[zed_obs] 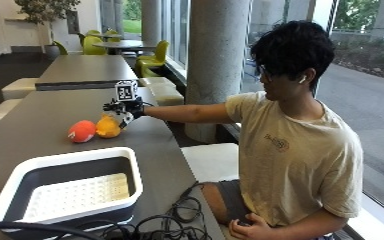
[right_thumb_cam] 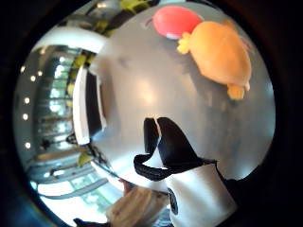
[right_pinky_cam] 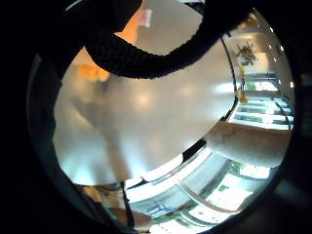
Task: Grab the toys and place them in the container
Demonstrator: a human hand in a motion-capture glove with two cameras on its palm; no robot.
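Grey table (zed_obs: 39, 120) carries a white-rimmed container (zed_obs: 69, 187) at its near end. Farther along lie a red toy (zed_obs: 81, 131) and, touching it, an orange toy (zed_obs: 108, 127). Just right of them the gloved right hand (zed_obs: 124, 111) hovers over the orange one, fingers relaxed and apart, holding nothing.

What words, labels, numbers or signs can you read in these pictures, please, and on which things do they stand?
No text can be read.
T-shirt: a small round chest print, too small and blurred to read.
Orange toy, red toy and container: no lettering shows.
Right hand: no lettering shows on its glove.
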